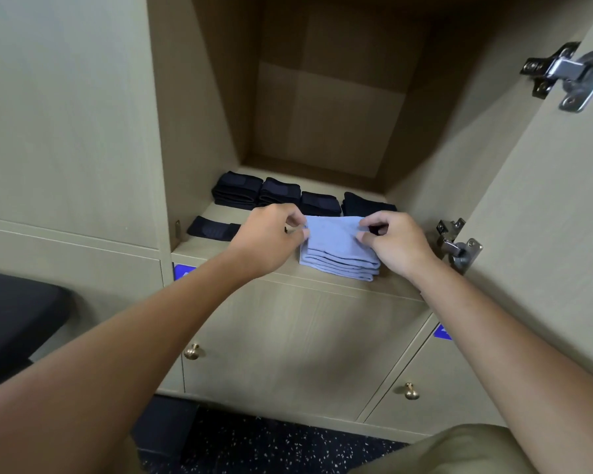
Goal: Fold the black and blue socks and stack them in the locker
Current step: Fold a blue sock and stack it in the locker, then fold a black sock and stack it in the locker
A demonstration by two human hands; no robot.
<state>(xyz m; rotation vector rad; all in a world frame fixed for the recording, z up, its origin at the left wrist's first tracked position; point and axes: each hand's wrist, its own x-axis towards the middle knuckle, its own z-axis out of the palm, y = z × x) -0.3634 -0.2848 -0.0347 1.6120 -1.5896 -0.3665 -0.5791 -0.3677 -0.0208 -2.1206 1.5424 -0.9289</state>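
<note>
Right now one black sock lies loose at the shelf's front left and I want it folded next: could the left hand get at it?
Probably yes: the loose black sock lies just left of the left hand, nothing between, though that hand pinches the blue sock stack.

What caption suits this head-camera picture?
Both hands, left hand and right hand, pinch the top blue sock on its stack in the locker.

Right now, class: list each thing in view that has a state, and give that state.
Locker door: open.
Blue socks: folded, stacked.
Black socks: folded, in rear row.
Single black sock: lying flat.
Left hand: pinching top blue sock.
Right hand: pinching it too.
</note>
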